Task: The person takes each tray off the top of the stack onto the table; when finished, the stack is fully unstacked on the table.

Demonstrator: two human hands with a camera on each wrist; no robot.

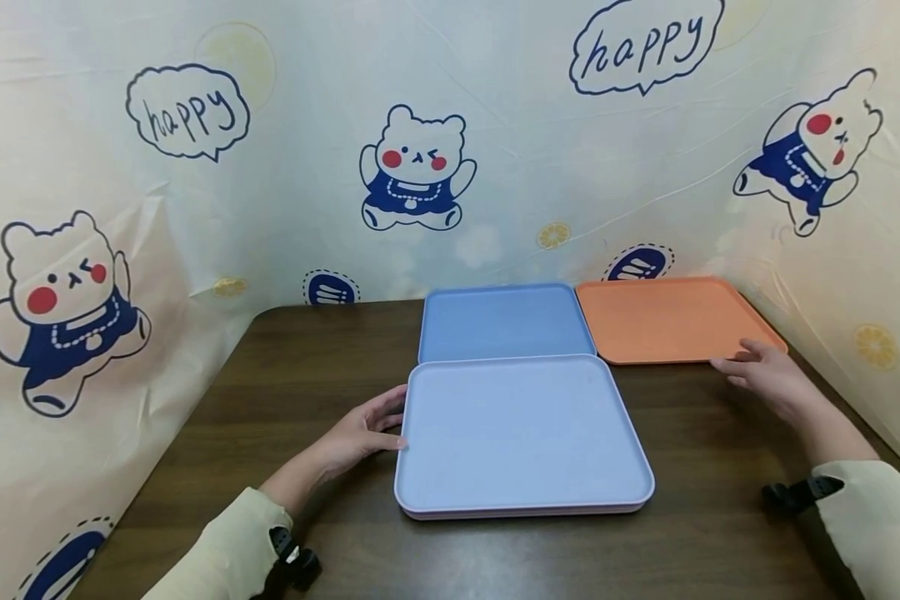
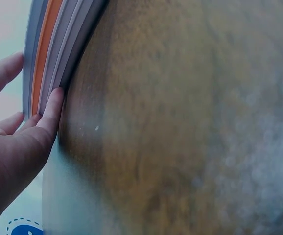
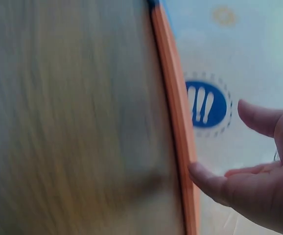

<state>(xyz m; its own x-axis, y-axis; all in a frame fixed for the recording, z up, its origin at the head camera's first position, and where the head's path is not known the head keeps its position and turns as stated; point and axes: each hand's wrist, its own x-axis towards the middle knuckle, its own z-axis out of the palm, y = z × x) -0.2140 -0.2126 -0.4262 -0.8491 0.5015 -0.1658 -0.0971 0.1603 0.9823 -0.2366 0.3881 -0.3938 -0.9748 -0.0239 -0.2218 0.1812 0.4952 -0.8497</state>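
Observation:
A stack of trays with a pale blue tray (image 1: 521, 433) on top lies at the centre of the table. My left hand (image 1: 360, 432) touches its left side; in the left wrist view the fingertips of my left hand (image 2: 21, 142) rest against the layered edges, one of them orange (image 2: 46, 54). My right hand (image 1: 776, 379) is at the near right corner of an orange tray (image 1: 667, 321), fingers loosely extended. The right wrist view shows my right hand (image 3: 264, 171) with its thumb at or beside the orange tray's edge (image 3: 178, 112).
Behind the stack lies a blue tray (image 1: 506, 322), side by side with the orange one. A patterned cloth (image 1: 285, 200) hangs behind and beside the brown wooden table (image 1: 300, 358).

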